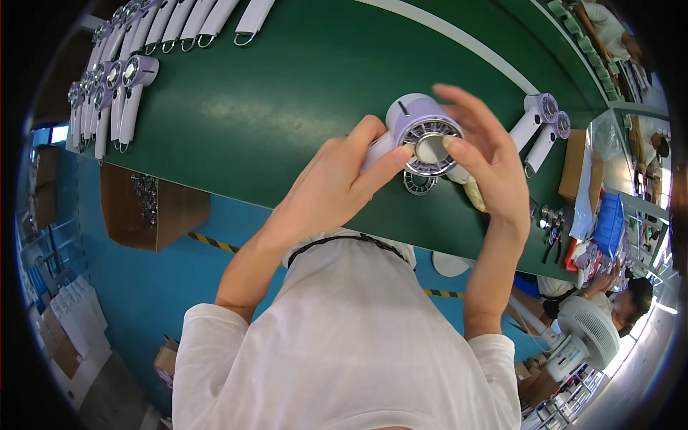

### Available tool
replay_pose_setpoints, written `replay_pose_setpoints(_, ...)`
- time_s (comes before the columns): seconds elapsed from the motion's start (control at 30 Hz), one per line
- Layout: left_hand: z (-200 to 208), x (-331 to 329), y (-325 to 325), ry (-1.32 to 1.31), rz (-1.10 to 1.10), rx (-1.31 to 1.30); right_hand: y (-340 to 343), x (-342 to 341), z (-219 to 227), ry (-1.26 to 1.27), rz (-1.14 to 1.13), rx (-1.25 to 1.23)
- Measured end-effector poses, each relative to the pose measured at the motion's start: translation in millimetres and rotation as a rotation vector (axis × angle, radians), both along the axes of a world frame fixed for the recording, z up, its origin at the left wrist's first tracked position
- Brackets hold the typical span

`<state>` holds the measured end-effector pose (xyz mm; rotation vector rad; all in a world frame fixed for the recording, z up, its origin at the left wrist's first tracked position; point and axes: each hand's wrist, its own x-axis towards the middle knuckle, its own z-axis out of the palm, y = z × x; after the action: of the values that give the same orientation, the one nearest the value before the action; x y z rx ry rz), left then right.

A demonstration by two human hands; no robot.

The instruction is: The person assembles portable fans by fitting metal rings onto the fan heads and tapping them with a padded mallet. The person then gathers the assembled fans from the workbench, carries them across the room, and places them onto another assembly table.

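Observation:
A lilac-and-white handheld fan (418, 109) is raised above the green table, its round grille facing me with a shiny disc (431, 150) in the centre. My left hand (340, 165) is closed around its white handle near the head, the thumb resting on the grille's edge. My right hand (494, 154) curves about the other side of the head. Its thumb touches the disc's right edge, while its upper fingers are lifted and slightly blurred. Just under the fan head lies a silver ring-shaped grille (420, 183). A pale yellowish piece (474, 195) shows beside my right palm, partly hidden.
Several handheld fans (132, 79) lie in rows at the table's far left. Two more fans (542, 122) rest to the right, near a cardboard box (573, 165), pliers (552, 240) and a blue bin (610, 223). A carton of metal parts (154, 208) stands below the left edge.

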<state>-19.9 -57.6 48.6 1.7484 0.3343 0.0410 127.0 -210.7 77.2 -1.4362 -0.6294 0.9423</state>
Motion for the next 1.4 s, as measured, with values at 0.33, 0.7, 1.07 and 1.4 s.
replay_pose_setpoints(0.33,-6.8,11.9,-6.1,0.107,-0.033,-0.077,-14.3,-10.7,-20.8,-0.211,-0.066,-0.043)
replay_pose_setpoints(0.7,-38.8,15.0,29.4,0.236,0.244,-0.27,-108.7,-18.5,-47.2,-0.861,-0.478,-0.626)
replay_pose_setpoints(1.07,-42.2,21.0,49.6,0.351,0.155,-0.124,-132.6,-35.5,-52.6,-0.72,-0.42,-0.782)
replay_pose_setpoints(1.4,-48.6,20.5,51.4,0.341,0.152,-0.094,-47.4,-39.5,-21.8,-0.826,-0.119,-0.534)
